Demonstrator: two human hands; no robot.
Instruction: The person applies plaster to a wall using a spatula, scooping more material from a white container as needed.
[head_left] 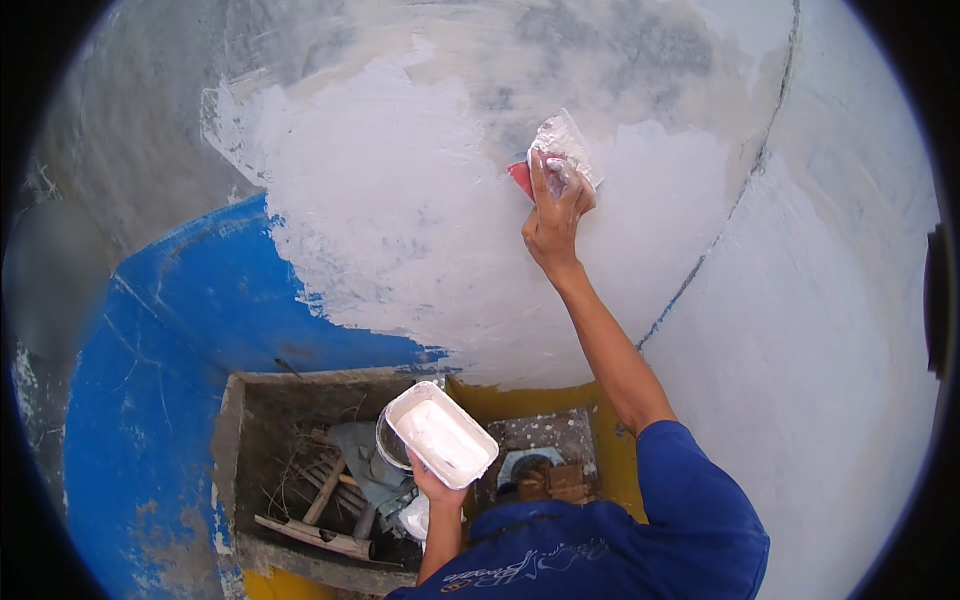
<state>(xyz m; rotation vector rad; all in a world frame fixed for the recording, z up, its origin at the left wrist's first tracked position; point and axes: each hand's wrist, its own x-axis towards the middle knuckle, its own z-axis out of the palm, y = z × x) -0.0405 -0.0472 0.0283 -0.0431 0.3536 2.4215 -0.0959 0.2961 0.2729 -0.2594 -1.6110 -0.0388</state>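
Right hand (553, 225) pinching a red-and-white scraper (562, 138), thickly pasted! Left hand (438, 490) clutches a rectangular white-smeared tray (406, 402). Pale lettering (530, 565) crosses the blue shirt (690, 490).

The partly red scraper (520, 179), slanted at the wall (380, 190), carries thick white paste (563, 137); the rectangular white tray (464, 417), angled lower down, holds more.

Blue-painted wall (120, 410) at left; pale wall (830, 320) with dark crack (762, 158) at right; concrete trough (229, 425) below.
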